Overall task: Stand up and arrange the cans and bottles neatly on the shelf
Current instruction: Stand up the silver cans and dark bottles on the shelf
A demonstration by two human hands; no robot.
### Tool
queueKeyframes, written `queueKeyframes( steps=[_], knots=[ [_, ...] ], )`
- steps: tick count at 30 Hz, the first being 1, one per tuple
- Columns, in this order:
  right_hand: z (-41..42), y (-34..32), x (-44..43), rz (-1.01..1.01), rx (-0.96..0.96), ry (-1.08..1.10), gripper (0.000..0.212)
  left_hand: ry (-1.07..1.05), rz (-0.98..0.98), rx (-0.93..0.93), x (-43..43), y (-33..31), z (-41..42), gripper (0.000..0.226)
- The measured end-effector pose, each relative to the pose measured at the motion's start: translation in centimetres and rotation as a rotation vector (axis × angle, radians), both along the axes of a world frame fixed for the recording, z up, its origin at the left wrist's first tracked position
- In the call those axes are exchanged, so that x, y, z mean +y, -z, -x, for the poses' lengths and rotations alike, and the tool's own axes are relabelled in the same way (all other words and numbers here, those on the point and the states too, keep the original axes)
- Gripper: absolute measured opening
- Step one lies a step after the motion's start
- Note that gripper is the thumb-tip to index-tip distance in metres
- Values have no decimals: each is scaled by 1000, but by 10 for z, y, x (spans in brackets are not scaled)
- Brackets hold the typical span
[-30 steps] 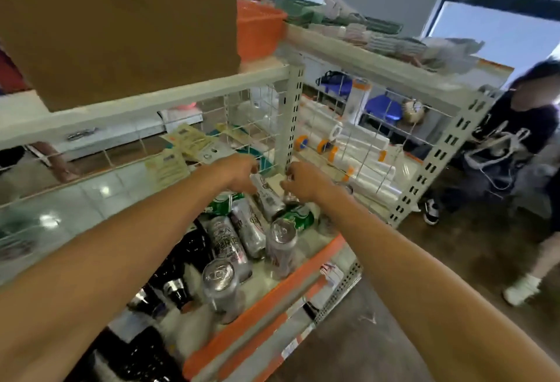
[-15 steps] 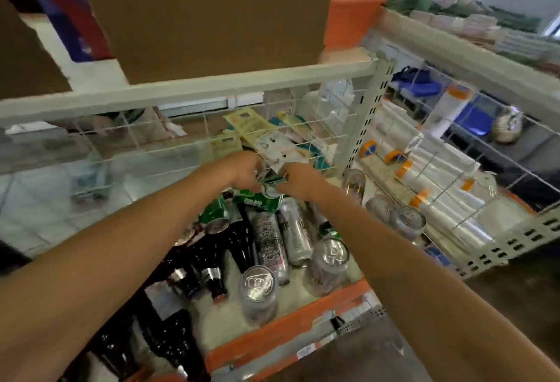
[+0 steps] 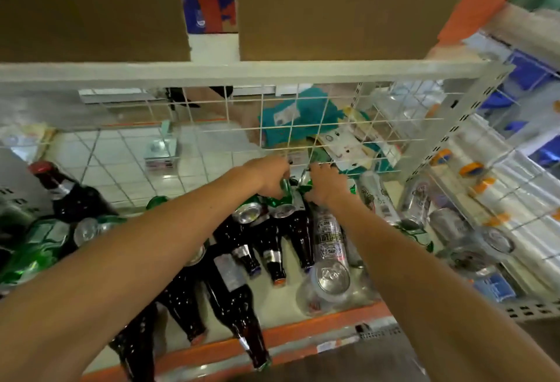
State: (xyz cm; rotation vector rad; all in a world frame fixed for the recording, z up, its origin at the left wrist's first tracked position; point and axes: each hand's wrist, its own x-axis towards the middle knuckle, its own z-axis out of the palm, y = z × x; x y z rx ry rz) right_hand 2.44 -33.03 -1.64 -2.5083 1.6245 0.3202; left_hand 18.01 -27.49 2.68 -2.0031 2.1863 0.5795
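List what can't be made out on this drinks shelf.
Head view only.
- Covered: green can, under left hand and right hand; one or two unclear.
- Blurred: silver can print.
- Cut off: dark bottle end, bottom edge; cardboard boxes, top edge.

Bright daylight from right; motion blur throughout; wide-angle bowing at edges; glare on floor tiles (image 3: 133, 151).

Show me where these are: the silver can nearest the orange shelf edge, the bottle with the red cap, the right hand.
silver can (image 3: 331, 280): head view, on its lid.
bottle with the red cap (image 3: 72, 199): head view, on its dark shoulder.
right hand (image 3: 325, 186): head view, on its back.
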Motion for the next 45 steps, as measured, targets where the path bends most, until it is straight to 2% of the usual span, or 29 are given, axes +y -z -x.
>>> queueKeyframes(
  steps=[5,11,20,33,41,45],
  knots=[
    [12,-10,12,108,-101,-24,61,4,11,-5,11,-5,-5,48],
    [25,-65,32,45,-455,65,62,-76,38,24,46,-32,-17,58],
    [-48,-139,107,-108,-667,-334,70,-337,87,-21,161,-82,-62,62],
    [-212,-157,283,-251,-625,-749,79,-798,85,-161,401,-123,-183,64],
    [-333,-157,445,-279,-575,-922,60,-979,146,-150,572,-127,-262,61],
    [-391,-150,534,-329,-586,-972,62,-1049,134,-160,658,-122,-302,66]
  ],
)
